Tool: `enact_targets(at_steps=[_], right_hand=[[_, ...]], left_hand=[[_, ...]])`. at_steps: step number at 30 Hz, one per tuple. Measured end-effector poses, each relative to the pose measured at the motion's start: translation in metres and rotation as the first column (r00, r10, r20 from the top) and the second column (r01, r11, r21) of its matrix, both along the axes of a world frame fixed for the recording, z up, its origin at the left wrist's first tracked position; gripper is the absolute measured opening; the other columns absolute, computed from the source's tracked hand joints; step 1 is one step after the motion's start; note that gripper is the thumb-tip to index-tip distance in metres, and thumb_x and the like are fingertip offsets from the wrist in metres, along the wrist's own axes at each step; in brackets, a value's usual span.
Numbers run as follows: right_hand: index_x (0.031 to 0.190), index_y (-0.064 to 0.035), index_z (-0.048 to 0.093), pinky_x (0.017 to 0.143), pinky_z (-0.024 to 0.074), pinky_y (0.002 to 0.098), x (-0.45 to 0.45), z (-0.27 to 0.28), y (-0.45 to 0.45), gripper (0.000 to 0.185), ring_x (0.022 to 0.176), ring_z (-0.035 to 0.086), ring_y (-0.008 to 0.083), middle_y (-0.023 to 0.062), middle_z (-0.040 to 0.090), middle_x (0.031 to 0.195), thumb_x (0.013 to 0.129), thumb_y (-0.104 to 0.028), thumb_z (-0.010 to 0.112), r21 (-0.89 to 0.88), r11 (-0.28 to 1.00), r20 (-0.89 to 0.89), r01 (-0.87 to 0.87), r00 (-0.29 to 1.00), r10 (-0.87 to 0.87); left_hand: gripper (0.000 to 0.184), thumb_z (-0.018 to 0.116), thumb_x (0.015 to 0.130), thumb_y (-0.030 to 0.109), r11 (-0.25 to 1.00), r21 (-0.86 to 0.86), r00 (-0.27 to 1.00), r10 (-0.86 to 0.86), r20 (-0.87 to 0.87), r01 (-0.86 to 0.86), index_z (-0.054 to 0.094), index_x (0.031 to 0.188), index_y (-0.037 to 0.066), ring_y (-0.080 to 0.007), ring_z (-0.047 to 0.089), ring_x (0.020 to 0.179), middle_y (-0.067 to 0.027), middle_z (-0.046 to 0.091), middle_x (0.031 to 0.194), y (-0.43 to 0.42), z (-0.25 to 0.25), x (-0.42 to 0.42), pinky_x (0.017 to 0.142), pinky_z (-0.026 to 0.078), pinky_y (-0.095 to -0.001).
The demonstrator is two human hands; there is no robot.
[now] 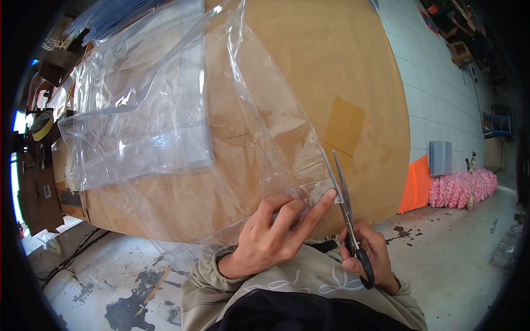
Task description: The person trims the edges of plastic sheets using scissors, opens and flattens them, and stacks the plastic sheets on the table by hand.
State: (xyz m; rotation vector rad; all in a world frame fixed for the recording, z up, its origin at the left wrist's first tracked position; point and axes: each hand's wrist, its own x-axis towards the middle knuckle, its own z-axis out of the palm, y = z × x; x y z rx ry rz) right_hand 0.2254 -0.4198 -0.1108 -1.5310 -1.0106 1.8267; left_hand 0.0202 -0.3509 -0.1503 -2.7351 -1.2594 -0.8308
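A sheet of clear plastic (270,132) spreads over a cardboard-topped table, its narrowing right side reaching my hands. My left hand (273,234) grips the plastic near its front edge; the middle fingers are curled and the index finger stretches along to the corner. Black-handled scissors (346,212) are in my right hand (367,251), thumb and fingers at the handles. Their blades point away from me, slightly apart, along the right edge of the plastic beside my left index fingertip. Whether plastic lies between the blades is hard to tell.
Folded clear plastic (193,110) lies on the left of the cardboard surface (309,49). Brown tape (343,127) is stuck on it. A tape roll (42,126) is at far left. Rightward on the floor are a pink bundle (461,189) and an orange sheet (415,185).
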Motion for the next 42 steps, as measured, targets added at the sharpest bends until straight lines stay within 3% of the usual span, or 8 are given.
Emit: enact_targets(at_steps=[14,26,32,35,42], right_hand=[[0.101,-0.0004,0.053,0.060,0.0462,0.0212,-0.001,-0.003,-0.002,0.046,0.067,0.051,0.0066,0.0017,0.052,0.076,0.072,-0.023,0.080,0.007,1.000,0.025,0.026,0.999,-0.026],[0.100,0.0000,0.053,0.055,0.0409,0.0186,0.000,-0.005,-0.003,0.042,0.061,0.047,0.0041,-0.0008,0.050,0.067,0.073,-0.020,0.080,0.003,0.998,0.058,0.061,0.996,-0.061],[0.100,0.0006,0.054,0.054,0.0399,0.0182,0.006,-0.002,-0.002,0.044,0.061,0.047,0.0042,-0.0006,0.050,0.067,0.072,-0.020,0.081,0.052,0.999,0.204,0.006,0.979,-0.016],[0.100,0.0001,0.054,0.055,0.0403,0.0180,0.010,-0.006,-0.006,0.048,0.062,0.047,0.0048,-0.0004,0.051,0.070,0.070,-0.025,0.083,0.043,0.994,0.019,0.104,0.994,-0.105],[0.099,-0.0003,0.055,0.056,0.0408,0.0186,0.009,-0.005,-0.004,0.053,0.063,0.047,0.0051,-0.0001,0.051,0.072,0.067,-0.030,0.084,0.007,0.998,0.042,0.066,0.997,-0.066]], left_hand=[[0.063,0.060,0.062,-0.006,1.000,-0.030,1.000,0.001,0.028,0.000,0.063,0.121,0.016,-0.0137,0.051,0.075,-0.0005,0.045,0.084,-0.001,0.001,0.002,0.060,0.047,-0.0218],[0.064,0.060,0.061,-0.006,1.000,0.001,1.000,0.000,0.028,0.000,0.063,0.121,0.016,-0.0139,0.051,0.074,-0.0008,0.046,0.084,0.000,-0.001,0.002,0.059,0.047,-0.0220],[0.063,0.060,0.062,-0.006,1.000,0.020,1.000,0.003,0.019,-0.003,0.063,0.121,0.016,-0.0135,0.051,0.073,-0.0005,0.045,0.083,0.001,-0.002,0.002,0.058,0.047,-0.0218],[0.063,0.060,0.062,-0.005,1.000,0.004,1.000,0.010,0.029,-0.010,0.064,0.121,0.017,-0.0132,0.051,0.073,-0.0001,0.045,0.083,0.000,-0.002,0.002,0.058,0.047,-0.0216],[0.063,0.060,0.061,-0.005,1.000,0.008,1.000,0.017,0.018,-0.017,0.064,0.120,0.017,-0.0129,0.051,0.073,0.0004,0.046,0.083,0.000,-0.002,0.002,0.058,0.047,-0.0213]])
